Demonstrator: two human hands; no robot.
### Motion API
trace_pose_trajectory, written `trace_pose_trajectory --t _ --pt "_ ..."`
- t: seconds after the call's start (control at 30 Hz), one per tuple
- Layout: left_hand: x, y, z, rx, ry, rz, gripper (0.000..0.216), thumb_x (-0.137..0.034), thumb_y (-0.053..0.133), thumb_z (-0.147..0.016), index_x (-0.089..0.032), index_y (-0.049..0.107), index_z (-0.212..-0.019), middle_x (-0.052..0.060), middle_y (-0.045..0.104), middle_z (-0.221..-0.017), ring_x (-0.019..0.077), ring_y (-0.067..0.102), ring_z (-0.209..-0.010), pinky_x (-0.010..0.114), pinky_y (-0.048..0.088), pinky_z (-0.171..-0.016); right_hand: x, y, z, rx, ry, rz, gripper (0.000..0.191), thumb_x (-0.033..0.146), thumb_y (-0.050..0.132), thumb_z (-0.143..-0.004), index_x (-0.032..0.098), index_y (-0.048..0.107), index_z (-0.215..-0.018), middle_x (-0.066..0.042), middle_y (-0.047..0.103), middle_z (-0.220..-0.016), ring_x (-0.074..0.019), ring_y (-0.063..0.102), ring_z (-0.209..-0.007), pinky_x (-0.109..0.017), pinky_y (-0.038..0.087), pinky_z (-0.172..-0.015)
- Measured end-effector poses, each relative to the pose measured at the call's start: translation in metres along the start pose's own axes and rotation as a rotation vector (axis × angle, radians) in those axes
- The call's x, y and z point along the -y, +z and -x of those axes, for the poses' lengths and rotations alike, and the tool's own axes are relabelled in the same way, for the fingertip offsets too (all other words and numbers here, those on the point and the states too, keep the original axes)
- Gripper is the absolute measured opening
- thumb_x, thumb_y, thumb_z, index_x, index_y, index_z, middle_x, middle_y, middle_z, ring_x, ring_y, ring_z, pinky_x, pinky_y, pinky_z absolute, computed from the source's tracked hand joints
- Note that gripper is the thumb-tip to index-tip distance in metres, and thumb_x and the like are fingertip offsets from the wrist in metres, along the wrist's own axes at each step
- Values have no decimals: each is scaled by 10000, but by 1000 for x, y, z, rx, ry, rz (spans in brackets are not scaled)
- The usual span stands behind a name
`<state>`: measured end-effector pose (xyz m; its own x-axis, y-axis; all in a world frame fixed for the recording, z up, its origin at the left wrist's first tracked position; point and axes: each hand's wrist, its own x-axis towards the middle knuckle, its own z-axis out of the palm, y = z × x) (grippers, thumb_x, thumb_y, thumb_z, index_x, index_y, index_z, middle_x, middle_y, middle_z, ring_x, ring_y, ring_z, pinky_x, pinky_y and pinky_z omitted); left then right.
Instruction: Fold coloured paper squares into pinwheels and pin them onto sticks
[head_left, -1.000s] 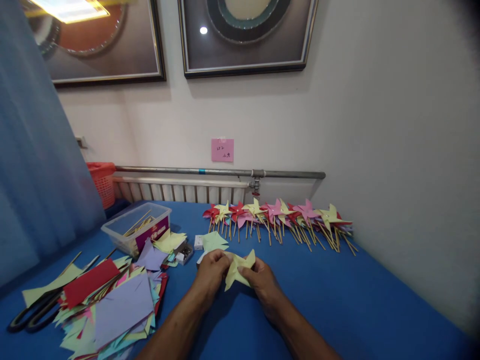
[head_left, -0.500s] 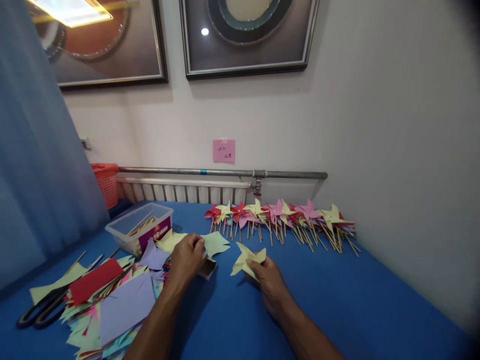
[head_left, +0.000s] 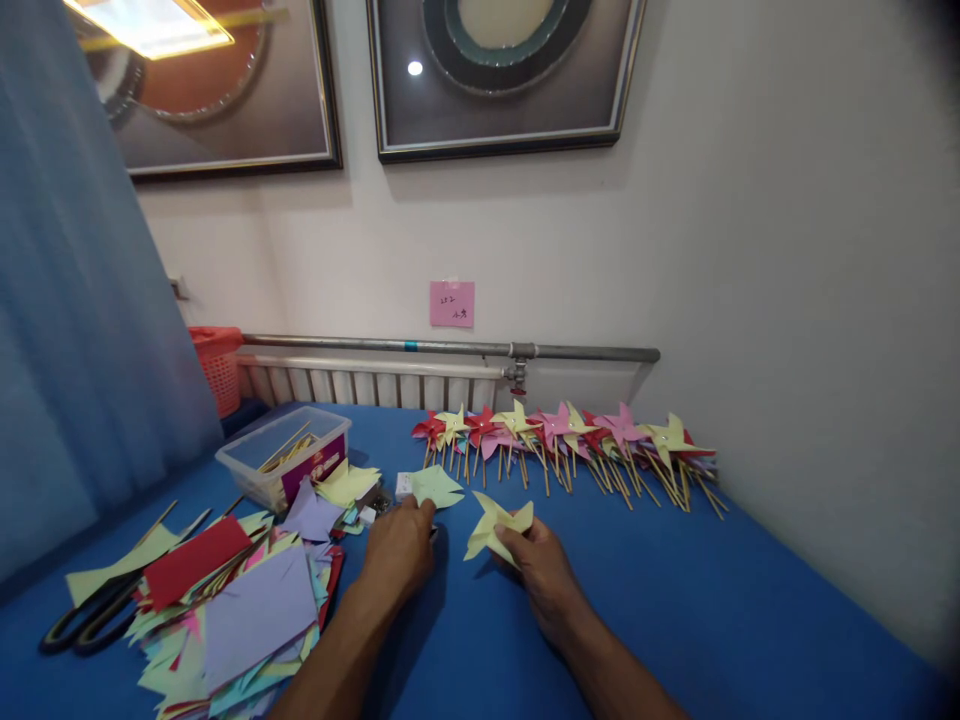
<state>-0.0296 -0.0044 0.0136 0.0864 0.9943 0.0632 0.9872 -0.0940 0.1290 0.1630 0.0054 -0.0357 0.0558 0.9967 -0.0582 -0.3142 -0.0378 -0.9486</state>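
My right hand (head_left: 541, 568) pinches a pale yellow paper pinwheel head (head_left: 495, 528), thumb on top, its points folded inward. My left hand (head_left: 401, 548) is low over the table, back up, with fingers curled down over a small open box, mostly hidden beneath it. What those fingertips grip, if anything, does not show. Just beyond them lie a light green cut paper (head_left: 436, 487) and a small white box (head_left: 404, 486). To the left of that hand are small metal pieces (head_left: 381, 503) and pale yellow paper (head_left: 349, 484).
Finished pinwheels on sticks (head_left: 555, 430) lie in a row along the back. A clear plastic tub (head_left: 255, 478) holds sticks. At left are a pile of coloured paper (head_left: 259, 620) and black-handled scissors (head_left: 97, 620). A blue curtain (head_left: 90, 300) hangs beside the table.
My left hand has moved right and down, from above the small open box to over it, uncovering the white box and metal pieces. The right hand keeps the pinwheel head almost in place.
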Motion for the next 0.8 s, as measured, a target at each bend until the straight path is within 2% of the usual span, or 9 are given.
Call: trace_pose_trajectory --t 0.23,0.47,0.63,0.73,0.8 --pt "23 -8 -4 -63 -167 -60 388 -116 430 -903 -182 622 -1234 167 648 -1176 300 654 -1078 372 484 -833 -3 0 -2 8 -3 34 354 364 829 -625 171 690 -888 -20 736 -773 -188 672 -674 -287 530 -656" --pt "18 -5 -5 -119 -163 -60 360 -159 474 -887 -194 638 -1206 143 647 -1167 294 621 -1109 368 474 -859 -10 0 -10 -18 -10 40 395 380 848 -546 180 673 -838 0 699 -682 -182 624 -593 -281 491 -576" --pt "23 -2 -6 -158 -159 -65 386 -100 433 -886 -186 680 -1170 149 658 -1132 282 621 -1085 368 454 -877 -4 0 -1 13 -27 40 344 349 834 -627 169 694 -885 -1 716 -728 -170 636 -639 -266 496 -621" --pt "20 -3 -8 -290 -138 59 307 -170 509 -874 -175 697 -1117 147 660 -1137 292 598 -1112 369 438 -902 1 3 5 41 -32 29 338 335 832 -644 163 706 -906 -18 742 -766 -191 665 -681 -268 500 -633" --pt "12 0 -9 -335 -94 286 240 -223 522 -887 -186 702 -1042 115 680 -1097 260 609 -1071 341 431 -886 3 5 7 78 -27 10 349 335 834 -647 160 710 -923 -34 757 -797 -205 681 -704 -276 510 -649"
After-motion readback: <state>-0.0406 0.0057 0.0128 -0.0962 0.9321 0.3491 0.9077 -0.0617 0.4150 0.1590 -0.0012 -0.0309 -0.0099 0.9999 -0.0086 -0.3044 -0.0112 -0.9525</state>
